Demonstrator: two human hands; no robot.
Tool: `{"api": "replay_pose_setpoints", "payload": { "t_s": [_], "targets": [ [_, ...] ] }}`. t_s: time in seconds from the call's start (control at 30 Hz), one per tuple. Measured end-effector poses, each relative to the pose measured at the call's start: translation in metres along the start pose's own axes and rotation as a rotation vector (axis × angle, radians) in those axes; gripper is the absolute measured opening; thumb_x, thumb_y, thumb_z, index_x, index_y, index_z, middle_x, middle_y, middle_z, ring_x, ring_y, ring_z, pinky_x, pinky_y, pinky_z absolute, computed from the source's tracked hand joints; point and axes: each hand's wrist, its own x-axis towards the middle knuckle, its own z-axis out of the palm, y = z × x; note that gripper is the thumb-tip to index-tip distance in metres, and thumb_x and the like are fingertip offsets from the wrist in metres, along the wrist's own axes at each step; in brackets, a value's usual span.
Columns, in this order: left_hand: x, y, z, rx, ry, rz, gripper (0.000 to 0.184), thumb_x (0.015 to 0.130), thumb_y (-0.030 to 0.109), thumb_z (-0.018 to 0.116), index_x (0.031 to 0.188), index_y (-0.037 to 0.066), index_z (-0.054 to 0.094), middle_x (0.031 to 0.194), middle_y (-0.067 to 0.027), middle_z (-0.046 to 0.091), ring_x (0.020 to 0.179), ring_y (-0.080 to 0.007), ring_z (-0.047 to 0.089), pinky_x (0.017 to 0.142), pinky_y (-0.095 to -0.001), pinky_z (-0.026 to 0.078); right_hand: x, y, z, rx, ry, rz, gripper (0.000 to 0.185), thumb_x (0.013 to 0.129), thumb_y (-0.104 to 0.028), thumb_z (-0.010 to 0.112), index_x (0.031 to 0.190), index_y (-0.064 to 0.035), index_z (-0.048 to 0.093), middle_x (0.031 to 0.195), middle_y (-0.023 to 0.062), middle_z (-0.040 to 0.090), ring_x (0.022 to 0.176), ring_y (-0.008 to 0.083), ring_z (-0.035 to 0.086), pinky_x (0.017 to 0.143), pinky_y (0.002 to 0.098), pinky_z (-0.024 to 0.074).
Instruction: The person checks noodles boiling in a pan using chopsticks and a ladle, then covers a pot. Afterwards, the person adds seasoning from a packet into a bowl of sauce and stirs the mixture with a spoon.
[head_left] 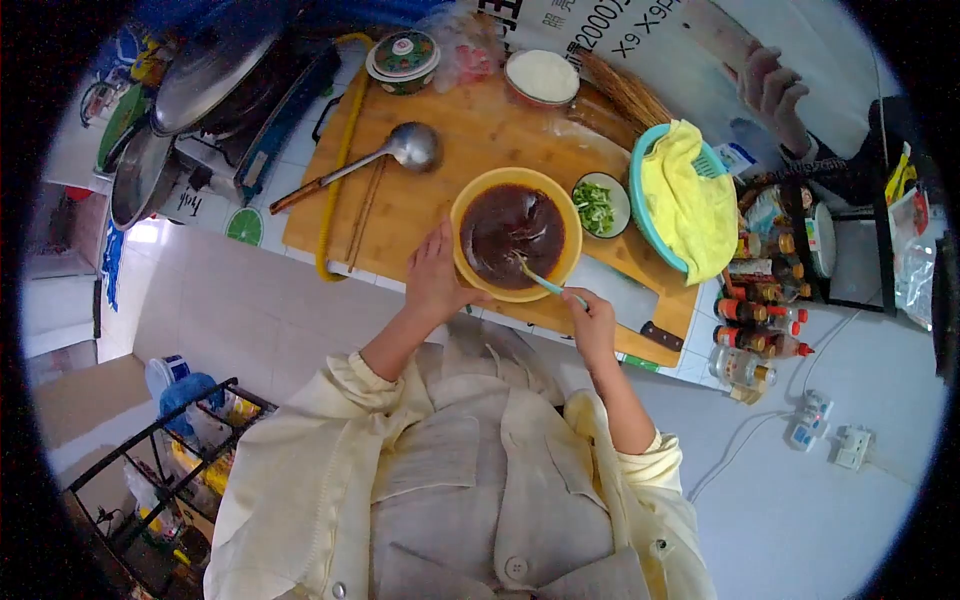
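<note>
A yellow bowl [572,205] of dark brown sauce [500,232] sits near the front edge of the wooden board. My left hand [437,272] cups the bowl's left side, thumb along the near side and fingers against the wall. Between the fingers of my right hand [594,322] is the turquoise handle of a spoon [546,284], whose tip dips into the sauce. Just right of the bowl stands a small bowl of chopped green onion [595,208]. A knife [630,300] lies on the board, partly hidden behind the yellow bowl.
The wooden board [465,130] also bears a ladle [412,147], chopsticks [366,215], a lidded pot [403,60] and a bowl of white grains or powder [542,77]. At right are a turquoise basket [645,215] under a yellow cloth [690,200] and several bottles [750,311]. A stove with a wok [215,80] stands left.
</note>
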Motion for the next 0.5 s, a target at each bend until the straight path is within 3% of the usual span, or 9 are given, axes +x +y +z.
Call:
{"api": "replay_pose_setpoints", "payload": {
  "t_s": [0.07,0.17,0.3,0.37,0.5],
  "targets": [
    [0.0,0.001,-0.002,-0.001,-0.002,0.004,0.129,0.045,0.041,0.087,0.144,0.002,0.013,0.139,-0.0172,0.036,0.13,-0.0309,0.034,0.105,-0.0447,0.029,0.001,0.009,0.006,0.269,-0.059,-0.045,0.022,0.087,-0.02,0.061,0.092,0.0004,0.066,0.076,0.0063,0.065,0.065,0.0109,0.053,0.061,0.0268,0.0428],
    [0.0,0.006,-0.007,0.024,-0.015,-0.016,0.13,0.045,0.041,0.087,0.144,0.003,0.013,0.139,-0.0169,0.036,0.13,-0.0303,0.035,0.104,-0.0446,0.03,0.003,0.013,0.011,0.52,-0.086,0.013,0.023,0.089,-0.021,0.061,0.092,0.0017,0.065,0.076,0.0025,0.063,0.07,0.0079,0.052,0.062,0.0258,0.0421],
    [0.0,0.005,-0.006,0.042,-0.015,-0.024,0.13,0.045,0.042,0.087,0.145,0.003,0.013,0.138,-0.0168,0.038,0.128,-0.0302,0.037,0.103,-0.0448,0.031,0.01,-0.002,0.01,0.48,0.043,-0.054,0.02,0.087,-0.02,0.062,0.093,-0.0016,0.067,0.072,0.0025,0.062,0.065,0.0125,0.053,0.065,0.0289,0.0405],
    [0.0,0.006,-0.006,0.045,-0.01,-0.014,0.131,0.045,0.042,0.087,0.145,0.003,0.013,0.137,-0.0168,0.038,0.128,-0.0307,0.037,0.103,-0.045,0.031,0.018,-0.007,0.006,0.022,0.218,-0.413,0.018,0.084,-0.019,0.064,0.096,-0.0069,0.068,0.07,0.0032,0.057,0.064,0.0187,0.051,0.067,0.0332,0.0368],
    [-0.001,0.008,-0.008,0.046,-0.017,-0.035,0.132,0.044,0.041,0.088,0.145,0.003,0.011,0.135,-0.0174,0.039,0.127,-0.0322,0.037,0.102,-0.0458,0.031,0.031,-0.024,0.006,-0.337,0.409,-0.653,0.02,0.081,-0.018,0.065,0.099,-0.0127,0.069,0.07,0.0054,0.051,0.066,0.0235,0.049,0.067,0.0368,0.0331]
  ]
}}
